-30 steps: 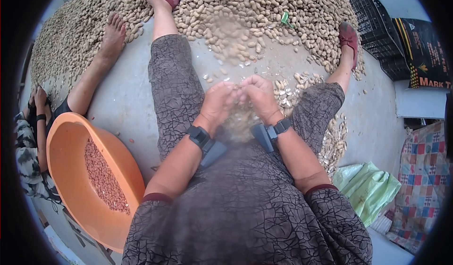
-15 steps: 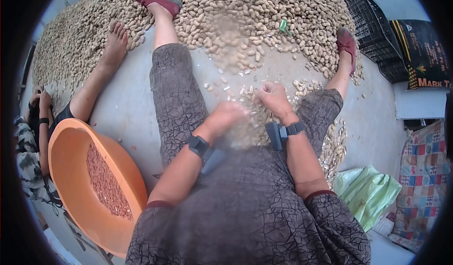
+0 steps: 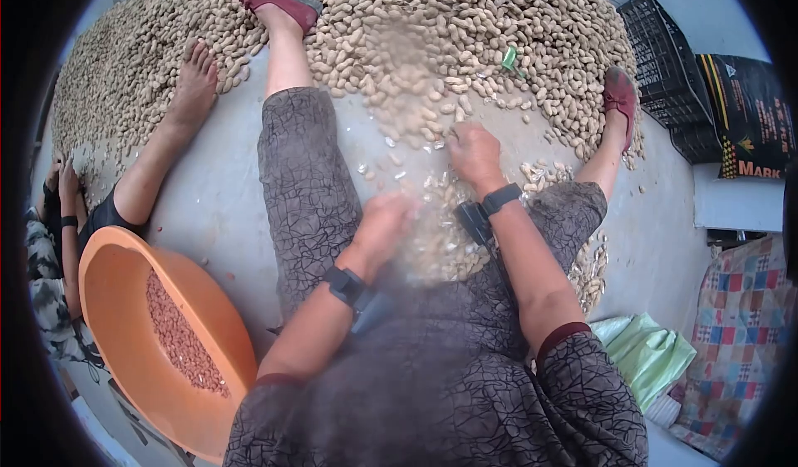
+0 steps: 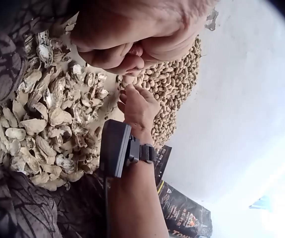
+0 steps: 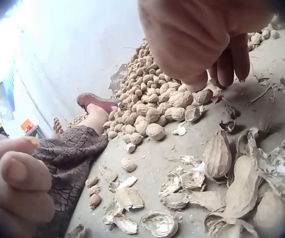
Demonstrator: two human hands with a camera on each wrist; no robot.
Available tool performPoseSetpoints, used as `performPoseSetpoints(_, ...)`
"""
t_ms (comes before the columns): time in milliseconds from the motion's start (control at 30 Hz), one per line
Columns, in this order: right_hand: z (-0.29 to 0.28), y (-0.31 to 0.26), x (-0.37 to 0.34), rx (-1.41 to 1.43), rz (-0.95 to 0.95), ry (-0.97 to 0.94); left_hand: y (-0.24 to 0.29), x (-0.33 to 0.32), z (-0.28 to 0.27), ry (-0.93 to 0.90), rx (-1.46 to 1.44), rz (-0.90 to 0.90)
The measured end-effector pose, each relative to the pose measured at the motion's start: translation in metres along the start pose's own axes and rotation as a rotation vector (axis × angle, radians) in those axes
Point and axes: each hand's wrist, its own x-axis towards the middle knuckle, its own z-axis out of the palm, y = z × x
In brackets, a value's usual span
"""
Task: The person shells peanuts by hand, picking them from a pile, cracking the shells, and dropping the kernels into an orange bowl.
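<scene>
My left hand [image 3: 384,230], blurred in the head view, hovers over split peanut shells [image 3: 453,259] between the legs. In the left wrist view this hand [image 4: 142,29] has its fingers curled round a small reddish kernel [image 4: 136,49]. My right hand [image 3: 476,155] is farther forward, at the near edge of the unshelled peanut pile [image 3: 515,18]. The right wrist view shows that hand [image 5: 197,39] with its fingers reaching down, a fingertip touching or just above a peanut [image 5: 202,96]; no grip on it is visible.
An orange basin [image 3: 108,301] with reddish kernels [image 3: 179,330] stands at the left, beside another person's bare leg [image 3: 158,155]. At the right are a black crate [image 3: 665,68], a black printed bag [image 3: 748,118] and a green sack [image 3: 648,355].
The hands were together a second ago and are now apart. My right hand has moved forward to the pile's edge; my left has drawn slightly back and left.
</scene>
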Motion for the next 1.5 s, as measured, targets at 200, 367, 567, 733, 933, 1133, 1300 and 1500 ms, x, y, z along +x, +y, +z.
performPoseSetpoints(200,0.015,0.000,0.011,-0.153,-0.055,-0.043,0.002,0.004,0.004,0.020,-0.004,-0.024)
performPoseSetpoints(367,0.018,-0.004,0.001,-0.014,0.033,-0.036,0.000,0.004,0.002,0.010,-0.020,0.002)
performPoseSetpoints(567,-0.019,-0.023,-0.033,0.626,0.168,-0.317,0.006,0.003,0.008,0.065,-0.125,0.157)
performPoseSetpoints(733,-0.057,-0.057,-0.053,0.863,0.231,-0.453,0.005,-0.001,0.007,-0.027,-0.108,0.239)
performPoseSetpoints(933,-0.064,-0.061,-0.069,0.869,0.144,-0.422,0.004,-0.007,0.005,-0.143,0.044,0.289)
performPoseSetpoints(1133,-0.070,-0.060,-0.077,1.186,0.414,-0.490,0.014,-0.026,0.016,-0.144,0.148,0.309)
performPoseSetpoints(1300,-0.067,-0.060,-0.079,1.146,0.428,-0.485,0.013,-0.027,0.016,-0.119,0.205,0.299)
performPoseSetpoints(1500,-0.064,-0.059,-0.082,1.018,0.389,-0.503,0.005,-0.016,0.010,-0.108,0.433,0.387)
